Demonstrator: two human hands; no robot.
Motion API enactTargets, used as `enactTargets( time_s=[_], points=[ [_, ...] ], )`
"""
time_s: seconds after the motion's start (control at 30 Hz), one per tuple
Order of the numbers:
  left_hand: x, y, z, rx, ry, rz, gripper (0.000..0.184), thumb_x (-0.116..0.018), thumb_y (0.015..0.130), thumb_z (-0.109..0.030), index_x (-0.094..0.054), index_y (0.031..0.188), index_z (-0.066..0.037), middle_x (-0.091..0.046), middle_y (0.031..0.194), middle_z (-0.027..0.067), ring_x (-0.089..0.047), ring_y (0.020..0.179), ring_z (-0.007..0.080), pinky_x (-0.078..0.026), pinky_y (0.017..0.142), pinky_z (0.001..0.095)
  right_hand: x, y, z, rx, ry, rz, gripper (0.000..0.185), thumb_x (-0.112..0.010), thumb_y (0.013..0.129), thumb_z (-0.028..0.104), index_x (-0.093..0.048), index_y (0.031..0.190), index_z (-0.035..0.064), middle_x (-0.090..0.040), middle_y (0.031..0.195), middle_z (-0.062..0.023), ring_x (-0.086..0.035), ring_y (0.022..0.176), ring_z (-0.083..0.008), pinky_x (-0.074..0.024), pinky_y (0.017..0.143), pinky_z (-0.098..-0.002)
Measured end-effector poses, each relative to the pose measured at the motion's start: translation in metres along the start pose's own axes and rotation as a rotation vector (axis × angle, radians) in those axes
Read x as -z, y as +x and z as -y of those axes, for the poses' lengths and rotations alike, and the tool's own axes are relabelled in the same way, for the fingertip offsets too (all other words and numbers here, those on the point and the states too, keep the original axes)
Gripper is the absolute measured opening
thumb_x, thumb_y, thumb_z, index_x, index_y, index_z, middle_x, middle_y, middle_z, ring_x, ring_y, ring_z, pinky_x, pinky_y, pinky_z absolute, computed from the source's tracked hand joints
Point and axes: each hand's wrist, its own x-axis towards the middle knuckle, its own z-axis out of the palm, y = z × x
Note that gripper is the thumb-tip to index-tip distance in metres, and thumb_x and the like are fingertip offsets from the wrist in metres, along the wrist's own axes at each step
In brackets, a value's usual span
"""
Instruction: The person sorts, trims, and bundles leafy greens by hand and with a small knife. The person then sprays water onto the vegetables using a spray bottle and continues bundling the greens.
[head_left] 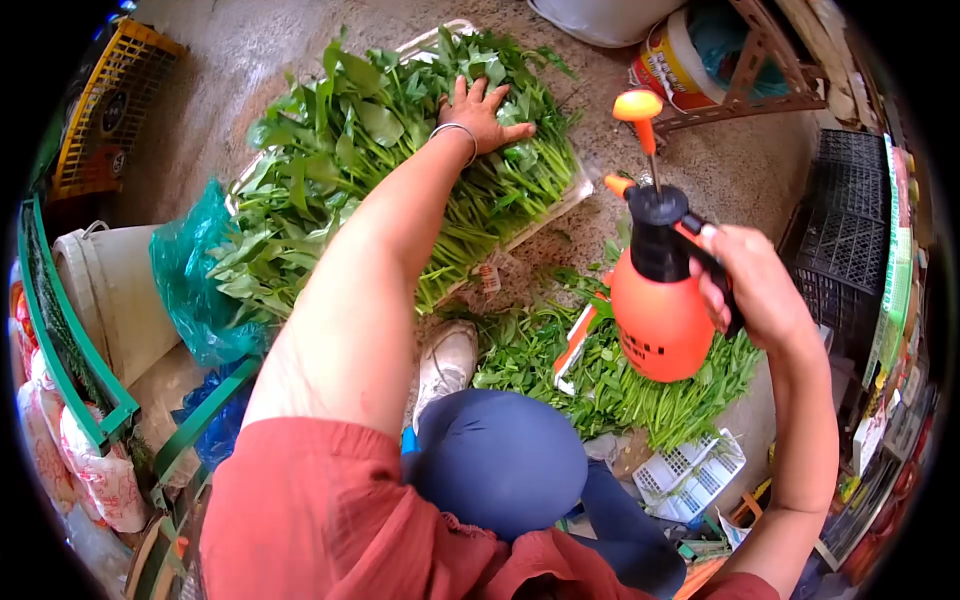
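Observation:
My left hand (480,118) lies with fingers spread on a big heap of long-stemmed leafy greens (370,170), a bracelet round its wrist. The greens rest on a pale tray (555,210), whose edge shows at the right. At the right, my right hand (755,280) is wrapped round the black handle of an orange pump sprayer (660,315). The sprayer is upright, its orange-yellow plunger knob raised. Below and behind it lies a second pile of greens (640,400), with an orange and white object (575,345), partly hidden, among them.
A yellow crate (110,110) stands at the upper left. Left of the heap are a white bucket (120,290) and a green plastic bag (195,280). Black crates (840,220) line the right side. A white plastic basket (690,475) lies near my knee.

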Motion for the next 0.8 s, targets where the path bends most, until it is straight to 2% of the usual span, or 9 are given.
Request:
enactTargets(
  time_s=[0.07, 0.13, 0.2, 0.37, 0.47, 0.5, 0.53, 0.67, 0.8],
  points=[
    [0.008, -0.006, -0.005, 0.002, 0.030, -0.006, 0.091, -0.039, 0.063, -0.079, -0.021, 0.136, -0.027, -0.014, 0.143, 0.0077, -0.007, 0.132, 0.0323, -0.015, 0.103, 0.0517, 0.000, -0.021, -0.001, 0.016, -0.026, 0.018, 0.034, -0.040, 0.087, 0.029, -0.049, 0.070, 0.0014, -0.045, 0.048, -0.0014, -0.038, 0.036, -0.0077, -0.0305, 0.037, -0.0221],
    [0.033, -0.017, -0.015, -0.193, -0.018, -0.288, 0.091, -0.039, 0.066, -0.077, -0.019, 0.137, -0.025, -0.013, 0.143, 0.0097, -0.008, 0.131, 0.0332, -0.014, 0.103, 0.0527, 0.000, -0.042, 0.004, -0.021, -0.039, 0.035, 0.035, -0.040, 0.087, 0.029, -0.049, 0.070, 0.0006, -0.045, 0.047, -0.0015, -0.039, 0.036, -0.0073, -0.0298, 0.036, -0.0215],
    [0.061, -0.038, -0.015, -0.251, -0.147, -0.372, 0.085, -0.039, 0.070, -0.073, -0.025, 0.135, -0.020, -0.014, 0.142, 0.0124, -0.009, 0.131, 0.0340, -0.009, 0.104, 0.0521, -0.001, -0.058, 0.006, -0.011, -0.023, 0.015, 0.036, -0.040, 0.087, 0.030, -0.050, 0.070, 0.0000, -0.044, 0.047, -0.0014, -0.039, 0.036, -0.0069, -0.0294, 0.036, -0.0209],
    [0.092, -0.121, 0.037, 0.057, 0.245, -0.536, 0.076, -0.047, 0.069, -0.068, -0.038, 0.129, -0.023, -0.016, 0.142, 0.0131, 0.000, 0.132, 0.0354, 0.002, 0.100, 0.0577, -0.020, -0.067, 0.028, 0.131, -0.014, 0.078, 0.035, -0.040, 0.088, 0.029, -0.050, 0.070, 0.0003, -0.043, 0.047, -0.0008, -0.037, 0.036, -0.0061, -0.0288, 0.037, -0.0206],
    [0.069, -0.113, 0.084, 0.204, 0.270, -0.365, 0.086, -0.042, 0.060, -0.080, -0.025, 0.133, -0.038, -0.013, 0.143, 0.0096, -0.002, 0.130, 0.0404, -0.003, 0.098, 0.0630, -0.038, -0.053, 0.048, 0.228, -0.068, 0.134, 0.034, -0.039, 0.088, 0.029, -0.050, 0.072, 0.0009, -0.044, 0.047, -0.0013, -0.038, 0.037, -0.0066, -0.0287, 0.037, -0.0209],
    [0.055, -0.107, 0.095, 0.244, 0.148, -0.178, 0.088, -0.038, 0.058, -0.084, -0.017, 0.133, -0.043, -0.014, 0.143, 0.0084, -0.003, 0.130, 0.0415, -0.006, 0.097, 0.0637, -0.045, -0.047, 0.054, 0.227, -0.050, 0.144, 0.035, -0.039, 0.088, 0.029, -0.050, 0.072, 0.0010, -0.044, 0.046, -0.0017, -0.038, 0.037, -0.0071, -0.0291, 0.037, -0.0212],
    [0.050, -0.103, 0.104, 0.304, -0.033, -0.029, 0.092, -0.037, 0.057, -0.084, -0.013, 0.135, -0.041, -0.015, 0.143, 0.0099, -0.006, 0.131, 0.0378, -0.011, 0.100, 0.0589, -0.051, -0.040, 0.060, 0.229, -0.034, 0.150, 0.035, -0.038, 0.088, 0.029, -0.050, 0.072, 0.0011, -0.045, 0.046, -0.0020, -0.038, 0.037, -0.0075, -0.0295, 0.037, -0.0214],
    [0.012, -0.064, 0.143, 0.256, -0.126, 0.080, 0.099, -0.038, 0.055, -0.085, -0.012, 0.136, -0.036, -0.017, 0.141, 0.0153, -0.014, 0.131, 0.0308, -0.023, 0.103, 0.0449, -0.072, -0.009, 0.080, 0.315, 0.071, 0.184, 0.035, -0.039, 0.087, 0.028, -0.051, 0.071, -0.0004, -0.046, 0.048, -0.0023, -0.039, 0.037, -0.0080, -0.0306, 0.037, -0.0221],
    [0.019, -0.070, 0.140, 0.271, -0.211, 0.101, 0.097, -0.042, 0.055, -0.083, -0.014, 0.136, -0.036, -0.016, 0.140, 0.0204, -0.020, 0.129, 0.0340, -0.022, 0.103, 0.0438, -0.085, 0.016, 0.099, 0.265, 0.175, 0.146, 0.032, -0.040, 0.085, 0.027, -0.050, 0.071, 0.0002, -0.046, 0.050, -0.0010, -0.038, 0.037, -0.0073, -0.0328, 0.037, -0.0223]
  ],
)
